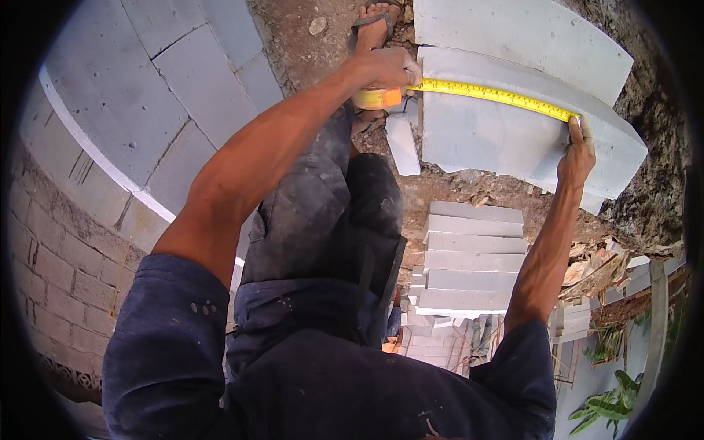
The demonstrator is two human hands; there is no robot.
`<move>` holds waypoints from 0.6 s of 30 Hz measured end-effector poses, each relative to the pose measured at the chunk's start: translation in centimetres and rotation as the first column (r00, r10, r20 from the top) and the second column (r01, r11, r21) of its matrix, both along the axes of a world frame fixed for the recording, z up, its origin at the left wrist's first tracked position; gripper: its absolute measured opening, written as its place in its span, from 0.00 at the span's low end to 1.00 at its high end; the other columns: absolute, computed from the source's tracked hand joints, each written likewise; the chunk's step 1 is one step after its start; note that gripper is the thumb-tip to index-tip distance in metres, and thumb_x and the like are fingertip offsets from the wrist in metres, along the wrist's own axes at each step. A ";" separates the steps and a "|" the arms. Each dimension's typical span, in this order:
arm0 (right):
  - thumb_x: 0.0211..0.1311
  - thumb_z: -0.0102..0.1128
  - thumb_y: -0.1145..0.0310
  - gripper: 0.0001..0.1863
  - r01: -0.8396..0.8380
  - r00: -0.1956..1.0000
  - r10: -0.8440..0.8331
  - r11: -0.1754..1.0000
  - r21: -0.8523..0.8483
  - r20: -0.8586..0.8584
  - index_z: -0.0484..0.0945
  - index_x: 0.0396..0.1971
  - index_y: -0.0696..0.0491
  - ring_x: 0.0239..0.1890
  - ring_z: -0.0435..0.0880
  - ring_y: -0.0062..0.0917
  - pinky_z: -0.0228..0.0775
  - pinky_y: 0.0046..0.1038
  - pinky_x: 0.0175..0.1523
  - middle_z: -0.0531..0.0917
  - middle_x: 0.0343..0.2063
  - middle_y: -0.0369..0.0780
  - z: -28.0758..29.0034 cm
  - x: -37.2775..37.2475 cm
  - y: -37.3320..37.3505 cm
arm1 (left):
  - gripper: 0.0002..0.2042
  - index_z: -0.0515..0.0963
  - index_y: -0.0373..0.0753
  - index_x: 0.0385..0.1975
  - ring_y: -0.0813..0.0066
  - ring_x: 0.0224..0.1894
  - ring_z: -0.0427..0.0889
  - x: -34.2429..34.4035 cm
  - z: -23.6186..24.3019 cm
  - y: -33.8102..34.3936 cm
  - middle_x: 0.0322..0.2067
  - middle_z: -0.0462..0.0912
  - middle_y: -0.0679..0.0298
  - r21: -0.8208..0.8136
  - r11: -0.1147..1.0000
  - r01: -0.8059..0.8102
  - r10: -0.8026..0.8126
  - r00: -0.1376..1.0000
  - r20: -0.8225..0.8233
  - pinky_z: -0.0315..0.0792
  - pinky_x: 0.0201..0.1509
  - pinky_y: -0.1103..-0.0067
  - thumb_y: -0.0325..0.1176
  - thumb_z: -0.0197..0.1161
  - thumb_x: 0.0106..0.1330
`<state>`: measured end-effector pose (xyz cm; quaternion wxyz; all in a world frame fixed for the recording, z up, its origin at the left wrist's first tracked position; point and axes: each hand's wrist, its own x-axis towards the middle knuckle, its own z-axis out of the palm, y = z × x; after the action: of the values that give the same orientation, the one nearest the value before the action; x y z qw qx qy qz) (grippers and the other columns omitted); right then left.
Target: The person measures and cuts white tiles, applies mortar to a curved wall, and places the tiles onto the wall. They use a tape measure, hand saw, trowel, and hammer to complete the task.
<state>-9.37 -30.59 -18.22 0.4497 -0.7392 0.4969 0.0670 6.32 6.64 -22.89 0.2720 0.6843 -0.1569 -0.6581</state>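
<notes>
My left hand is closed around the yellow-and-orange case of a tape measure, at the left end of a pale grey block. From the case, the yellow blade stretches to the right across the block. At its far end, my right hand pinches the blade tip between thumb and fingers, close to the block's right side. A second pale block lies just beyond the measured one. Part of the case is hidden by my left hand.
A narrow offcut leans by the block's left end. Below it stands a stack of pale blocks. Large grey blocks form a surface at left. My sandalled foot rests on bare soil. Leafy plants grow lower right.
</notes>
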 end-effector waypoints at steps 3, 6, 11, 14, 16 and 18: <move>0.57 0.66 0.63 0.25 0.048 0.996 -0.047 0.999 -0.008 0.073 0.77 0.51 0.63 0.36 0.71 0.18 0.64 0.18 0.41 0.80 0.40 0.38 -0.1 0.1 0.6 | 0.15 0.82 0.42 0.43 0.69 0.39 0.81 0.3 0.3 -0.5 0.36 0.85 0.60 0.012 0.999 0.048 -0.048 0.999 0.004 0.71 0.45 0.73 0.43 0.57 0.64; 0.57 0.66 0.64 0.25 0.114 0.993 -0.114 0.993 0.011 -0.002 0.76 0.52 0.63 0.36 0.71 0.18 0.64 0.18 0.41 0.81 0.40 0.38 0.4 0.7 0.9 | 0.15 0.82 0.42 0.42 0.70 0.37 0.80 -0.6 -1.4 -0.1 0.35 0.85 0.62 -0.030 0.999 0.012 -0.011 1.000 0.013 0.71 0.44 0.74 0.43 0.57 0.64; 0.56 0.67 0.68 0.25 0.212 0.975 -0.216 0.975 0.069 0.060 0.76 0.51 0.65 0.37 0.72 0.17 0.63 0.17 0.42 0.81 0.40 0.38 -0.1 0.6 0.8 | 0.14 0.83 0.45 0.41 0.72 0.35 0.79 -0.1 -0.3 -0.4 0.31 0.84 0.65 0.024 1.000 0.012 -0.014 0.998 0.057 0.70 0.42 0.74 0.44 0.56 0.64; 0.55 0.68 0.71 0.24 0.275 0.948 -0.292 0.952 0.138 0.128 0.76 0.51 0.65 0.39 0.74 0.18 0.64 0.17 0.45 0.81 0.41 0.39 -0.9 0.1 0.3 | 0.14 0.84 0.47 0.40 0.73 0.34 0.79 0.2 0.8 -0.7 0.30 0.84 0.65 0.086 0.996 0.038 -0.043 0.997 0.058 0.70 0.42 0.74 0.44 0.56 0.63; 0.55 0.67 0.73 0.23 0.302 0.934 -0.325 0.941 0.155 0.151 0.76 0.50 0.66 0.42 0.76 0.19 0.64 0.18 0.47 0.81 0.42 0.40 -1.3 0.0 0.1 | 0.13 0.84 0.47 0.39 0.72 0.33 0.79 0.7 1.4 -1.0 0.29 0.83 0.65 0.101 0.994 0.036 -0.038 0.999 0.026 0.70 0.41 0.73 0.44 0.57 0.63; 0.55 0.67 0.75 0.22 0.324 0.927 -0.345 0.934 0.150 0.149 0.76 0.50 0.66 0.45 0.77 0.20 0.65 0.19 0.50 0.81 0.44 0.41 -1.5 0.0 0.2 | 0.13 0.84 0.46 0.38 0.72 0.33 0.79 1.2 2.0 -1.2 0.28 0.83 0.64 0.101 0.995 0.028 -0.025 0.999 -0.030 0.69 0.40 0.73 0.44 0.57 0.62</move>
<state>-9.36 -30.40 -19.73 0.5405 -0.6174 0.5698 -0.0446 7.50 5.39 -20.93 0.2306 0.6857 -0.1284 -0.6784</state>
